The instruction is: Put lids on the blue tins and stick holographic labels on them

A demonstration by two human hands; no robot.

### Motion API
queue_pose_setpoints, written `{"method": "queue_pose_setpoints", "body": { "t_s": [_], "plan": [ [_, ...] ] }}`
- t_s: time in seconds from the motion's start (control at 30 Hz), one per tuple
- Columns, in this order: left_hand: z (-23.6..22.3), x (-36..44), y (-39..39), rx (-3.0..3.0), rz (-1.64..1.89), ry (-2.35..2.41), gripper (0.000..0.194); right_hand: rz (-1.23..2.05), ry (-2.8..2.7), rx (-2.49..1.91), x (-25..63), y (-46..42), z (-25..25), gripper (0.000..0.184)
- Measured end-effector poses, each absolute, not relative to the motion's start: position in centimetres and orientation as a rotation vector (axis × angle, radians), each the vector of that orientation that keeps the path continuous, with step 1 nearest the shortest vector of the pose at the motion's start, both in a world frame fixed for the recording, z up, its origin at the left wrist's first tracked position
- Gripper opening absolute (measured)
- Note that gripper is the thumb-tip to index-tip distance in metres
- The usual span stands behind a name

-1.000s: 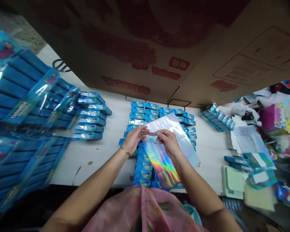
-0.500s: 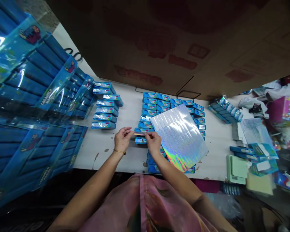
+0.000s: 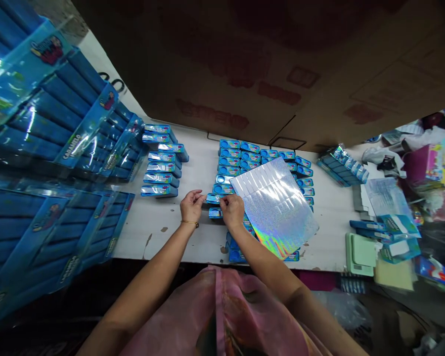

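A small blue box point(image 3: 212, 199) lies in the row of boxes on the white table, with a thin shiny sticker strip over its narrow face. At its left end is my left hand point(image 3: 192, 205), thumb and finger pinched on the strip's end. My right hand point(image 3: 233, 209) is pinched at the other end, hiding that part of the strip and box. Another blue box point(image 3: 215, 213) sits just below. Right of my right hand, a holographic sticker sheet point(image 3: 278, 207) lies across several boxes, with rows of strips along its upper part.
A column of blue boxes point(image 3: 159, 178) stands left on the white table point(image 3: 133, 232). Clear-wrapped packs of blue boxes point(image 3: 74, 123) are stacked at far left. A large cardboard box point(image 3: 244, 64) overhangs the back. A green scale point(image 3: 361, 253) and loose packaging lie right.
The strip stretched between my hands has come down onto the box's face. Both hands have shifted slightly away from me, and my left hand has turned more upright.
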State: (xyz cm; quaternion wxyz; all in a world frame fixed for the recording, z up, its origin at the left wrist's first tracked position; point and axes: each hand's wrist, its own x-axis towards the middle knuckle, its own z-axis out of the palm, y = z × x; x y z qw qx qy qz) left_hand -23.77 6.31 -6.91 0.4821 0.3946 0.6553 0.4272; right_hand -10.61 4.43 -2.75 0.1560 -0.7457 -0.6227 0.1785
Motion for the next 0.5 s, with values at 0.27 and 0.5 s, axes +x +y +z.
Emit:
{"method": "queue_pose_setpoints", "body": {
  "t_s": [0.27,0.5],
  "plan": [
    [-6.7,-23.8,6.1,1.093,1.0,1.794,0.022,0.386,-2.495,-1.93,-9.1,3.3,-0.8,0.036],
    [-2.0,-17.8,10.2,1.75,0.98,1.597,0.028,0.414,-2.016,-1.974,-1.9,5.3,-0.8,0.04]
  ]
}}
